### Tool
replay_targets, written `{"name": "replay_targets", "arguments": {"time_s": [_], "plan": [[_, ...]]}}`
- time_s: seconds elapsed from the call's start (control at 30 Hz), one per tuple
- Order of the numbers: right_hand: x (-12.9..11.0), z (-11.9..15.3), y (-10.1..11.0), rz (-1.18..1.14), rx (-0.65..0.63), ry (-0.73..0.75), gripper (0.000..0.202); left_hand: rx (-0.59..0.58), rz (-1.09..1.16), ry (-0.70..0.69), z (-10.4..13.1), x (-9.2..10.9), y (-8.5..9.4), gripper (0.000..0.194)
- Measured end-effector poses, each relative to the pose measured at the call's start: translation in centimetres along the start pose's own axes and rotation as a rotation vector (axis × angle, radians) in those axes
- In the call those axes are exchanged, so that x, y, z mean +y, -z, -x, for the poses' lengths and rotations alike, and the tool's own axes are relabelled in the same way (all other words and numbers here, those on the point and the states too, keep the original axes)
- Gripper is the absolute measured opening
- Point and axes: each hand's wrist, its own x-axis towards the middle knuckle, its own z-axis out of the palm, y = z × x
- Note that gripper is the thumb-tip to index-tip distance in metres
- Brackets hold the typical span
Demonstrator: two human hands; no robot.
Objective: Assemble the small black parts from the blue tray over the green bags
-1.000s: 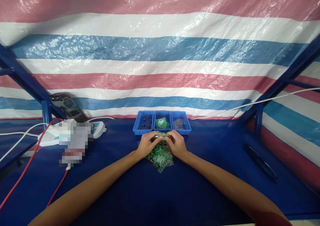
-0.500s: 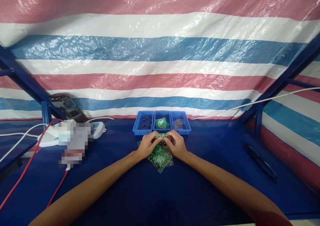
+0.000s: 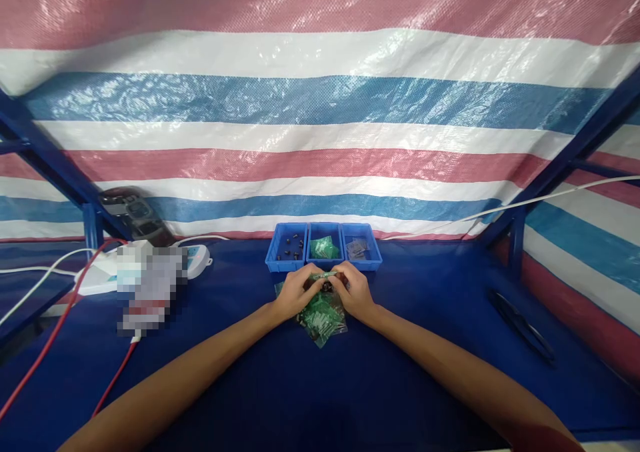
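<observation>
Between my two hands is a small green-tinted plastic bag [image 3: 324,275], pinched along its upper edge. My left hand [image 3: 296,293] is closed on its left side, with thumb and fingers together. On the right side my right hand [image 3: 356,295] grips it the same way. Dark small parts show near the right thumb. Below the hands lies a pile of green-tinted clear bags [image 3: 323,320] holding light, rod-like pieces. What exactly the held bag contains is too small to tell.
Behind the hands stand three joined blue bins: the left bin [image 3: 273,264] with dark screw-like parts, the middle bin [image 3: 325,225] with green bags, the right bin [image 3: 375,264] with clear bags. Glasses [image 3: 521,325] lie at right; a power strip [image 3: 200,260] and cables at left.
The bag between my hands has tipped or folded slightly, and its face shows less now. Both hands stay almost in the same place.
</observation>
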Motion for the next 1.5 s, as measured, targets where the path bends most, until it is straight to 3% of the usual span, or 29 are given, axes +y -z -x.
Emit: {"name": "replay_targets", "arguments": {"time_s": [0.43, 0.67, 1.07, 1.5], "plan": [[-0.16, 0.1, 0.19, 0.003, -0.012, 0.007, 0.017, 0.038, 0.014, -0.029, -0.11, -0.09, -0.07, 0.018], [-0.35, 0.15, 0.35, -0.011, -0.024, -0.002, 0.014, -0.027, -0.031, -0.024, 0.06, -0.1, -0.02, 0.023], [-0.21, 0.23, 0.58, -0.003, 0.041, 0.005, 0.021, 0.056, -0.064, 0.013, 0.05, -0.05, -0.2, 0.018], [0.32, 0.27, 0.58, -0.025, 0.069, 0.063, 0.024, 0.046, -0.115, 0.01, 0.14, -0.27, -0.24, 0.022]]}}
